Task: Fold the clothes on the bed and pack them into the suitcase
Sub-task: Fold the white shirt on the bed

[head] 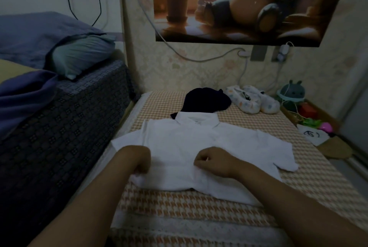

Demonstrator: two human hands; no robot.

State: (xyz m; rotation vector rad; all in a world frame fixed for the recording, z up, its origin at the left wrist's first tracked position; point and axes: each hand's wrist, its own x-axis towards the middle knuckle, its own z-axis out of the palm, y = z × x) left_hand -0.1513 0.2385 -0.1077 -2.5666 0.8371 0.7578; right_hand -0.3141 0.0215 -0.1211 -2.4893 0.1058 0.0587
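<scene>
White shirt [191, 147]: smooth thin cloth with short sleeves and a stiff collar. It is spread flat on the bed, collar at the far end and sleeves out to both sides. The hem lies nearest the person and is slightly rumpled.
Bed [179, 207]: woven cover in orange-and-cream houndstooth, with a pale lace strip along the near edge.
Left hand [140, 160]: fingers curled under, gripping bunched cloth at the shirt's near left corner.
Right hand [211, 160]: fingers curled into a loose fist, resting on the shirt's middle; whether it pinches cloth I cannot tell.
Dark garment [207, 100]: soft crumpled heap, navy or black, just beyond the collar and touching it.
Shoes [253, 100]: a pair in pale fabric with small coloured spots and rounded toes, side by side, right of the dark garment.
Pillow [83, 55]: grey-green and plump, on a higher bed at left whose side is dark checked fabric.
Poster [249, 3]: glossy, hung on patterned wallpaper.
</scene>
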